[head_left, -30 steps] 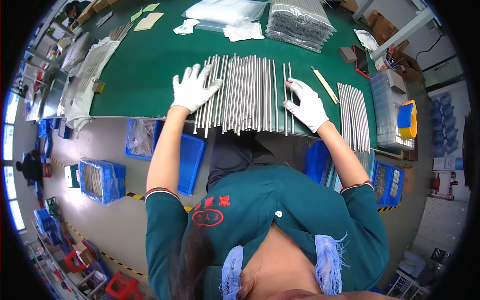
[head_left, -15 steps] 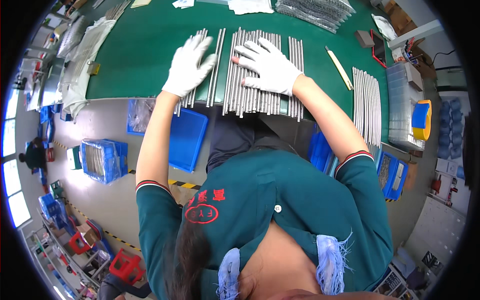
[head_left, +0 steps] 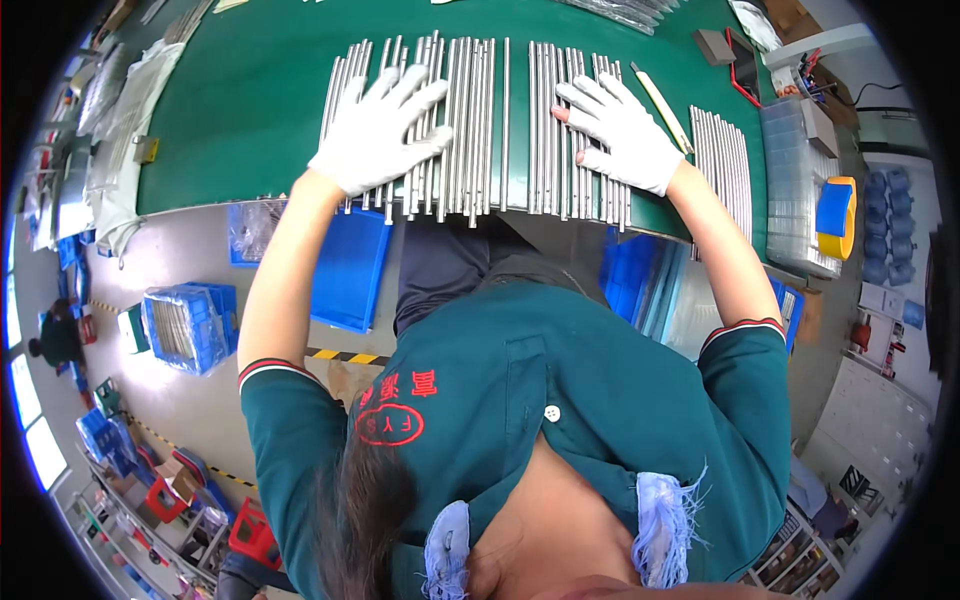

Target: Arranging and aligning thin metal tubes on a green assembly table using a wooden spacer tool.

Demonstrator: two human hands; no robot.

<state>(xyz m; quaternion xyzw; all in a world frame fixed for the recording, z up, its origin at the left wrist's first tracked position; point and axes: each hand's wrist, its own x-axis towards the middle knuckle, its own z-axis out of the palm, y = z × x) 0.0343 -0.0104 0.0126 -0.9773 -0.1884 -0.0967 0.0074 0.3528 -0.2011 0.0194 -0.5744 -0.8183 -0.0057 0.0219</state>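
Your left hand (head_left: pixel 380 135) now lies over the left group of metal rods (head_left: pixel 470 110), a wider spread than half a second ago, palm down and open with fingers fanned, the rods too crowded to count. One lone rod (head_left: pixel 505 125) lies in the gap beside that group on the green table (head_left: pixel 240 120). Your right hand (head_left: pixel 625 135) has left the middle rods for the right group of rods (head_left: pixel 545 130), open and palm down, with one cutter (head_left: pixel 663 108) and one further row of rods (head_left: pixel 722 150) beyond.
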